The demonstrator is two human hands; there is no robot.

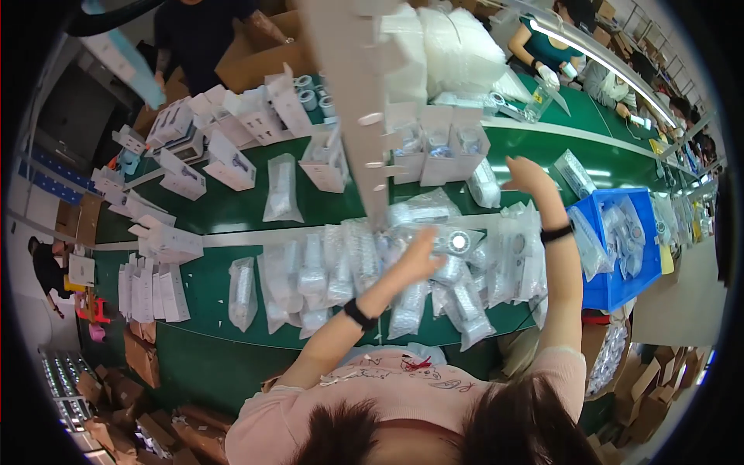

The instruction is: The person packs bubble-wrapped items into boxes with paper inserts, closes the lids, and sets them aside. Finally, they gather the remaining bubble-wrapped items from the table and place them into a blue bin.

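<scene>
My left hand (418, 257) is over the pile of bubble-wrapped packages, smeared by motion. Right beside its fingers lies a pale device with a round, ringed end (457, 242); whether the hand grips it I cannot tell. My right hand (532, 177) is raised above the green bench, fingers apart and nothing seen in them. Close to its left is a bubble-wrapped package (484, 184). More wrapped packages (360, 260) are heaped in front of me, and one single package (242, 294) lies to their left.
Open white boxes (438, 151) with wrapped items stand across the conveyor (232, 209). A blue bin (651, 248) holding bagged parts sits at the right. White cartons (153, 293) are lined up on the left. A metal post (349, 101) rises in the middle. Other people work beyond.
</scene>
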